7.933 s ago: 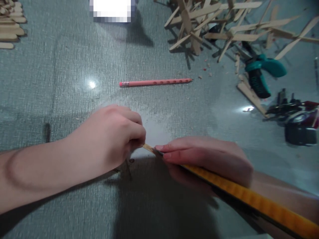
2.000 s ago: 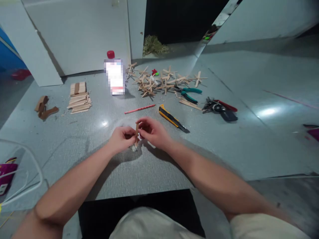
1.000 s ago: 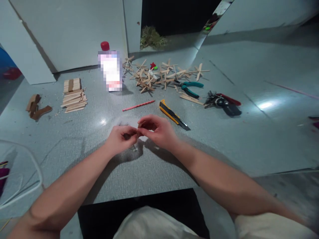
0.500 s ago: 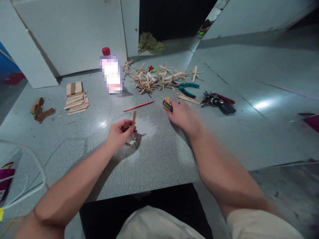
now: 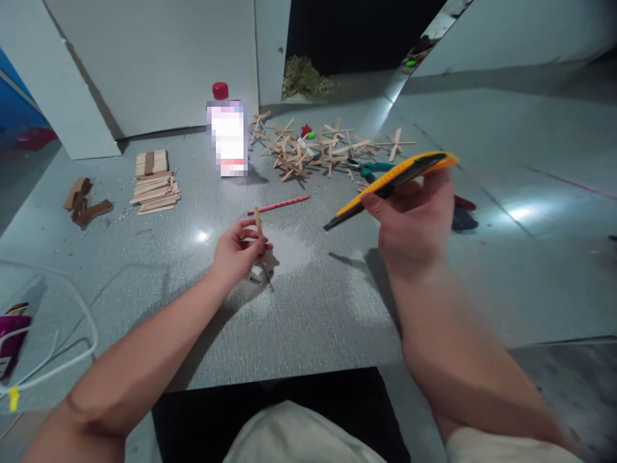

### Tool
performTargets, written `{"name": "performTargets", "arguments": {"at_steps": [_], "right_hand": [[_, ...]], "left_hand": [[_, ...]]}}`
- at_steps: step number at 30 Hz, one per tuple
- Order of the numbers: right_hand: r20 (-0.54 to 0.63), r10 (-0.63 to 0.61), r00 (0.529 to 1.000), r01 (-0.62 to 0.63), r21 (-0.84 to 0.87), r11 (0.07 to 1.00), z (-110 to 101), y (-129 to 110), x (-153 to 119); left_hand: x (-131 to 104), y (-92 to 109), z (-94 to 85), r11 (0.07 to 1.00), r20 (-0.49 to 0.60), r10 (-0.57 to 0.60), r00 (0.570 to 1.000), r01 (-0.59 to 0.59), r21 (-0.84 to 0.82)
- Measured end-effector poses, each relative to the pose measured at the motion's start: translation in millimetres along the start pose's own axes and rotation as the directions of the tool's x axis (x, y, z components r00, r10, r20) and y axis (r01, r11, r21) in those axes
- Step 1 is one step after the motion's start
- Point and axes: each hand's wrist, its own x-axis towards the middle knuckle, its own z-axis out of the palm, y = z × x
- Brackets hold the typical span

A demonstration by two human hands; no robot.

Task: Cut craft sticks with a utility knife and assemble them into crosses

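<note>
My left hand point(image 5: 238, 249) pinches a short wooden stick point(image 5: 258, 222) upright between thumb and fingers, low over the grey table. Just below its fingers is a small pale object point(image 5: 254, 278) that I cannot make out. My right hand point(image 5: 417, 225) is raised over the right part of the table and wraps round a yellow and black utility knife point(image 5: 398, 179), its dark tip pointing down and left. A red pencil point(image 5: 282, 204) lies between the hands, farther back.
Crossed wooden sticks point(image 5: 294, 154) lie at the back, beside teal-handled pliers point(image 5: 378, 168). Neat stick stacks point(image 5: 155, 190) and brown strips point(image 5: 87, 206) are at the left. A red-capped bottle point(image 5: 220, 91) stands behind. White cables point(image 5: 87, 308) curve at the left edge.
My right hand has lifted off the table with the knife, which now shows at full length. The stick in my left hand has tilted slightly. The whole view has shifted a little.
</note>
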Motion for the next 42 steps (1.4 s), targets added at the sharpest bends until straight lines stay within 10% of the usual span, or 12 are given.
{"name": "performTargets", "arguments": {"at_steps": [17, 42], "right_hand": [[0.068, 0.143, 0.987, -0.154, 0.193, 0.969, 34.3, -18.0, -34.8], [0.404, -0.365, 0.839, 0.464, -0.179, 0.868, 29.6, -53.1, -62.3]], "left_hand": [[5.7, -5.2, -1.4, 0.963, 0.180, -0.092, 0.979, 0.134, -0.233], [-0.7, -2.8, 1.6, 0.986, 0.192, -0.075, 0.979, 0.101, -0.133]]}}
